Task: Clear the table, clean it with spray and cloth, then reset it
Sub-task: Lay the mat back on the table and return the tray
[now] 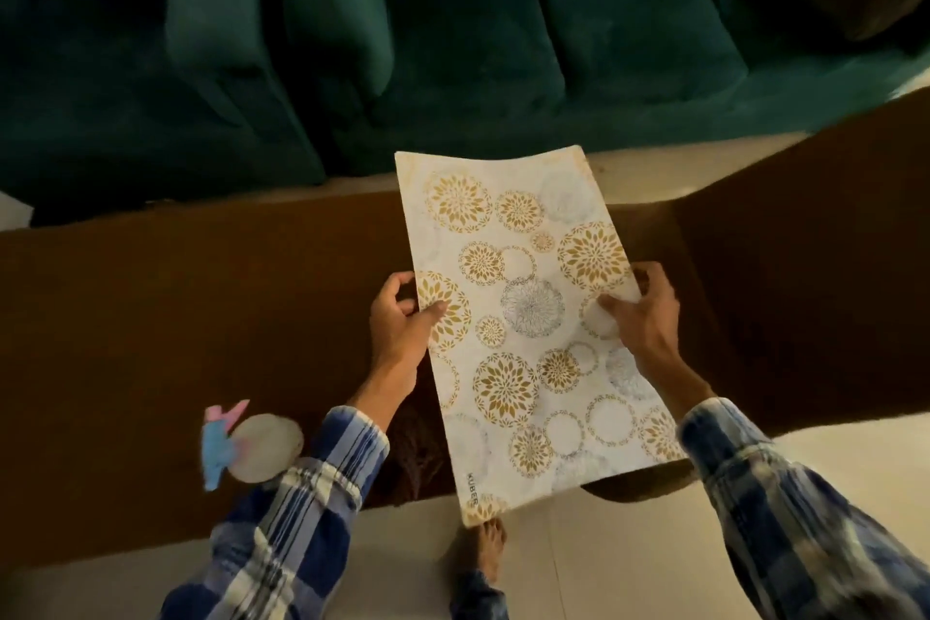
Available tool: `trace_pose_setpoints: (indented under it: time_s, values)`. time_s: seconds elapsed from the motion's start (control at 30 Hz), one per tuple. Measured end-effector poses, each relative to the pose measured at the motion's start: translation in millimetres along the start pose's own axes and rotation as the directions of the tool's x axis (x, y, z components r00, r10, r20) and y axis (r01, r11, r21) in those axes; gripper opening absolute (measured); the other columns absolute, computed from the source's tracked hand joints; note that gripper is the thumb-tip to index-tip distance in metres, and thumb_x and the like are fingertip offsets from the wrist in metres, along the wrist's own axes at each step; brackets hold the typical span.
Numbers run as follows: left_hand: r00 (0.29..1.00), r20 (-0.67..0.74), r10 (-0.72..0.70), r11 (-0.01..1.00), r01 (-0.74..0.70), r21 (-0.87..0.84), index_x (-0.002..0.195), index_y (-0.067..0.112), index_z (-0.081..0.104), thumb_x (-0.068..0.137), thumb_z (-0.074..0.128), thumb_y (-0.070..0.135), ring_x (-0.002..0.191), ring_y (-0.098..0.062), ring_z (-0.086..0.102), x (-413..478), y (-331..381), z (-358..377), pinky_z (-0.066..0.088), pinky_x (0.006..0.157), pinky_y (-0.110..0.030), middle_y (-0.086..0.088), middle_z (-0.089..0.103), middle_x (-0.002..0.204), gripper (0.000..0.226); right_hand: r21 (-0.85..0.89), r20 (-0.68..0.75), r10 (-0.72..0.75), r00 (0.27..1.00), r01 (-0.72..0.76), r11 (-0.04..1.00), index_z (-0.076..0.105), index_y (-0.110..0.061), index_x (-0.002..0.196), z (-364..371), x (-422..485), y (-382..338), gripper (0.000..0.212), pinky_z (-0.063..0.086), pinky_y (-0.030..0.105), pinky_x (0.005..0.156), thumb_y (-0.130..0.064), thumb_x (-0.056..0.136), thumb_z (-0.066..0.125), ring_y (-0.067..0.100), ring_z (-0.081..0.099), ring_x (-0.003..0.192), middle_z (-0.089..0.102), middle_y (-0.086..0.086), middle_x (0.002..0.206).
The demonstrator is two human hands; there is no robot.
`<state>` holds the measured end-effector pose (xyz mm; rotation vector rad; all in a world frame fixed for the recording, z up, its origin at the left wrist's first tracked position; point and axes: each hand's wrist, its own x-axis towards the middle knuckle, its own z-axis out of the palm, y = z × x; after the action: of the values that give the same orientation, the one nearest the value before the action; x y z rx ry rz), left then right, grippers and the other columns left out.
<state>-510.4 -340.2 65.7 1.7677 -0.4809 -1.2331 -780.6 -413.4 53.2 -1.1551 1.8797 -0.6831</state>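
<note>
Item 1, far L: pink-and-blue object (217,448), blurred, type unclear, overlapping a round white disc (264,448) on the brown table (126,317).
Item 2: our L hand (402,317), thumb on top, fingers curled under L edge of the placemat (533,332).
Item 3: placemat, gold floral print, held above table centre, lengthwise away from us.
Item 4: our R hand (641,312), thumb and fingers pinching R edge.
Behind: green sofa (352,40).

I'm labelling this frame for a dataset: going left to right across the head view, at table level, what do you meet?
pink-and-blue item → round white disc → left hand → patterned placemat → right hand
</note>
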Motion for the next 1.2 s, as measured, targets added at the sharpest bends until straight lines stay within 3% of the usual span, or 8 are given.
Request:
trace_pose_setpoints:
  time_s: [0.17,0.3,0.43,0.57,0.73,0.93,1.07,1.2]
  values:
    - [0.995,-0.104,-0.004,0.98,-0.017,-0.2,0.126,0.017,0.052,0.087,0.07,0.001,0.078,-0.016,0.073,-34,68,-161,0.052,0.056,-0.032,-0.003,0.076,0.098,0.046,0.014,0.171,-0.184,0.968,0.184,0.983,0.055,-0.021,0.127,81,-59,-145,0.049,0.062,0.051,0.083,-0.01,0.085,0.078,0.027,0.068,0.104,0.063,0.006,0.126]
    - [0.978,-0.209,-0.024,0.948,-0.044,-0.316,0.125,0.019,0.053,0.086,0.069,0.001,0.09,-0.023,0.073,-41,82,-305,0.058,0.077,-0.049,-0.004,0.077,0.1,0.046,0.028,0.309,-0.391,0.867,0.402,0.915,0.059,-0.02,0.122,188,-112,-254,0.045,0.058,0.029,0.076,-0.008,0.084,0.079,0.018,0.067,0.099,0.065,0.002,0.118]
    - [0.937,-0.325,-0.13,0.893,-0.032,-0.449,0.116,0.022,0.052,0.087,0.066,-0.004,0.097,-0.029,0.073,-17,50,-449,0.058,0.084,-0.054,-0.008,0.075,0.105,0.041,0.023,0.489,-0.459,0.742,0.515,0.857,0.057,-0.022,0.126,350,-176,-331,0.046,0.056,0.03,0.085,-0.006,0.086,0.076,0.013,0.064,0.102,0.063,-0.003,0.119]
    - [0.878,-0.36,-0.316,0.807,0.049,-0.589,0.134,0.022,0.047,0.089,0.06,-0.011,0.104,-0.03,0.068,25,-18,-534,0.059,0.074,-0.044,-0.01,0.068,0.117,0.058,-0.079,0.605,-0.475,0.639,0.642,0.762,0.057,-0.021,0.128,502,-216,-339,0.047,0.049,0.029,0.091,0.001,0.089,0.068,0.011,0.055,0.103,0.058,-0.007,0.115]
    - [0.79,-0.285,-0.544,0.666,0.199,-0.719,0.151,0.025,0.032,0.087,0.057,-0.016,0.109,-0.035,0.064,72,-114,-566,0.057,0.082,-0.052,-0.014,0.062,0.124,0.08,-0.179,0.686,-0.478,0.548,0.764,0.619,0.058,-0.029,0.126,637,-227,-278,0.048,0.053,0.044,0.099,0.0,0.089,0.059,0.021,0.061,0.113,0.065,0.001,0.126]
    - [0.74,-0.204,-0.641,0.556,0.264,-0.788,0.151,0.023,0.033,0.088,0.057,-0.017,0.106,-0.034,0.065,105,-186,-556,0.059,0.077,-0.051,-0.015,0.063,0.121,0.079,-0.279,0.716,-0.427,0.553,0.787,0.551,0.052,-0.036,0.132,693,-192,-192,0.058,0.037,0.057,0.111,0.002,0.088,0.055,0.027,0.05,0.13,0.059,0.002,0.137]
    - [0.743,-0.182,-0.644,0.531,0.263,-0.806,0.143,0.025,0.043,0.089,0.055,-0.017,0.108,-0.034,0.065,115,-196,-542,0.059,0.07,-0.046,-0.014,0.064,0.12,0.069,-0.302,0.71,-0.424,0.563,0.786,0.539,0.052,-0.035,0.134,702,-175,-171,0.059,0.029,0.05,0.114,0.002,0.089,0.057,0.026,0.047,0.134,0.057,0.001,0.139]
    - [0.708,-0.138,-0.693,0.497,0.329,-0.803,0.144,0.022,0.039,0.089,0.058,-0.015,0.107,-0.035,0.066,118,-196,-529,0.06,0.067,-0.044,-0.019,0.062,0.122,0.069,-0.311,0.708,-0.428,0.562,0.792,0.525,0.051,-0.033,0.138,705,-166,-166,0.058,0.026,0.043,0.108,0.001,0.091,0.056,0.025,0.044,0.132,0.055,0.003,0.138]
